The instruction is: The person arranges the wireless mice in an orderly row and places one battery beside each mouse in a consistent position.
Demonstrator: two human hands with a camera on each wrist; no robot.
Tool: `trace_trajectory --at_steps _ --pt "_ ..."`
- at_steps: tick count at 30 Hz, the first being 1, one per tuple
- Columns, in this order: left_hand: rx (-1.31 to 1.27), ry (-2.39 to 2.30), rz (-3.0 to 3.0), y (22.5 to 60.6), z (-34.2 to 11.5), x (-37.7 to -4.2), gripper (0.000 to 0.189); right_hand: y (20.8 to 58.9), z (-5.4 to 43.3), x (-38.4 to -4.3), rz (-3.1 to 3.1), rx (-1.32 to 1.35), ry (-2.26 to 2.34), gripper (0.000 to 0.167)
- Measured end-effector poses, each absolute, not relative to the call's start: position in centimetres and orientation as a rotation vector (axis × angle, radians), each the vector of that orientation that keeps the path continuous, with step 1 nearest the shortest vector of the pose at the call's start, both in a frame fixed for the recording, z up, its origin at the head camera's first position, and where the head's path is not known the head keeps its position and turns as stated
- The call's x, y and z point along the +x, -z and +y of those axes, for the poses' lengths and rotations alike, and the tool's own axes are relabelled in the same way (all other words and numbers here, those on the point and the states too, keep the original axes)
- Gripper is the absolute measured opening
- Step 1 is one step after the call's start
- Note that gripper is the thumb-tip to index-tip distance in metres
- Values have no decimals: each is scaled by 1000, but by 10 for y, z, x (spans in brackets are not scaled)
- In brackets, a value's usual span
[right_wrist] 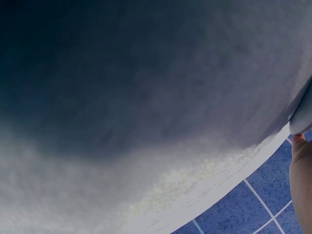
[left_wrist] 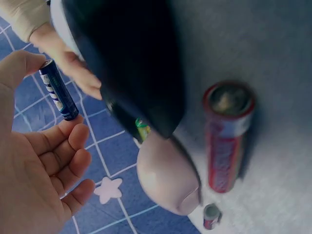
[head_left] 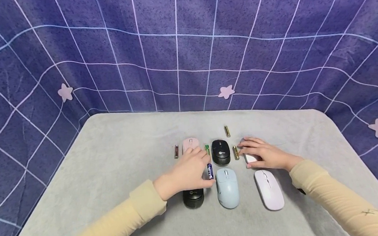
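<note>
My left hand (head_left: 189, 169) pinches a blue battery (left_wrist: 58, 90) between thumb and forefinger, as the left wrist view shows; its other fingers are curled. Beneath that hand lies a black mouse (head_left: 194, 198), partly hidden. A pink mouse (head_left: 190, 143) sits just beyond its fingers, next to a green battery (head_left: 207, 149). My right hand (head_left: 266, 155) holds a white mouse (head_left: 250, 158) on the table, thumb on the near side and fingers over the far side, covering much of it. In the right wrist view only the thumb and a bit of the mouse (right_wrist: 303, 116) show at the edge.
Between the hands are another black mouse (head_left: 221, 152) and a light blue mouse (head_left: 227, 188). A pale lilac-white mouse (head_left: 269, 190) lies nearer on the right. Gold batteries (head_left: 236, 152) lie by the black mouse, a red battery (head_left: 176, 151) left of the pink one. Grey cloth covers the table (head_left: 125, 141).
</note>
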State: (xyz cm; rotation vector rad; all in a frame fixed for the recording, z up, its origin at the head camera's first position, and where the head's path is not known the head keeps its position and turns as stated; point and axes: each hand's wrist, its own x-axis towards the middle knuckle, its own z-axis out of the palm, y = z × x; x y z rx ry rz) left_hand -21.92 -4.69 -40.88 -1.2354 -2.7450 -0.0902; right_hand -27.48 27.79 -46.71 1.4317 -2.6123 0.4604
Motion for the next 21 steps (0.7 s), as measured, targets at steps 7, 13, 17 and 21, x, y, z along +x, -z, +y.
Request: trace_trajectory --at_steps 7,13,17,21 --pt "-1266 46 -2729 423 -47 -215 57 467 277 -276 -2612 1440 -480 45" --pt "-1312 -32 -2724 428 -46 -214 58 467 276 -277 -2587 1451 -465 46" --pt "-1355 -75 -2724 431 -43 -215 58 468 277 -278 -2575 1453 -473 46" --pt "-1379 -131 -2728 432 -40 -215 58 468 279 -278 -2574 1453 -479 46"
